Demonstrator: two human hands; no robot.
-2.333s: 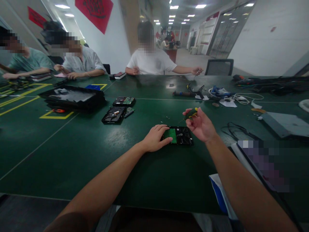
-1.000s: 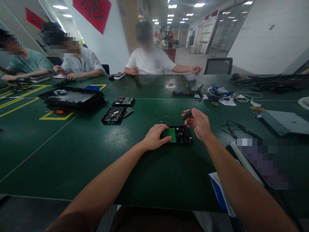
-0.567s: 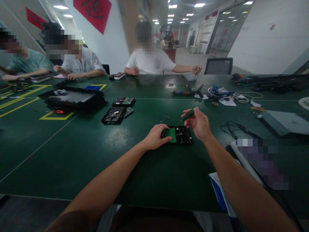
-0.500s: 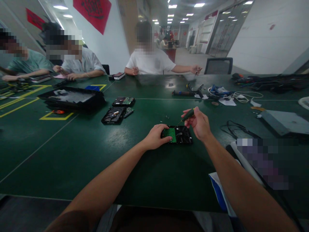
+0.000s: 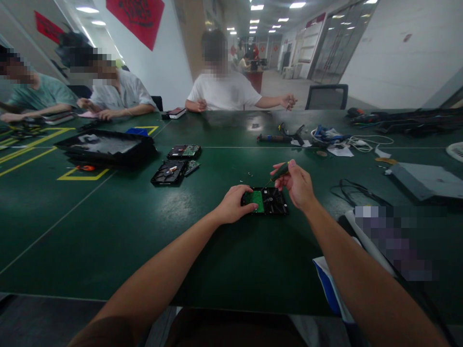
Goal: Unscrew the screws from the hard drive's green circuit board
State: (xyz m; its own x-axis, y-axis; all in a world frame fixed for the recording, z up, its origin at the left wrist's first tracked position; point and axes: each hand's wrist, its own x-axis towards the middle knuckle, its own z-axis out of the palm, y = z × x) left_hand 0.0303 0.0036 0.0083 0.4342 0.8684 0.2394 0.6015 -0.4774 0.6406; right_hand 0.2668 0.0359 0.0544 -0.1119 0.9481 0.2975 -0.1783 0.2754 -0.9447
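Observation:
A black hard drive [image 5: 275,200] lies flat on the green table, its green circuit board [image 5: 255,198] facing up on the left half. My left hand [image 5: 236,205] grips the drive's left end, the thumb along the near side and the fingers at the far edge. In my right hand [image 5: 295,185] is a screwdriver with a dark green handle [image 5: 279,171], held tilted between thumb and fingers. Its thin shaft points down and left, with the tip at the board's upper right edge; contact with a screw is too small to make out. Several tiny screws [image 5: 249,174] lie just beyond the drive.
Two more hard drives [image 5: 184,151] [image 5: 168,172] lie to the left, near a black tray [image 5: 104,149]. Tools and cables [image 5: 327,137] lie at the back right, with a grey metal box [image 5: 427,180] nearer. Several people sit across the table [image 5: 108,241].
The view has shifted very slightly. Both hands, the drive and the screwdriver stay almost in place. The hand of the person opposite has moved a little to the left.

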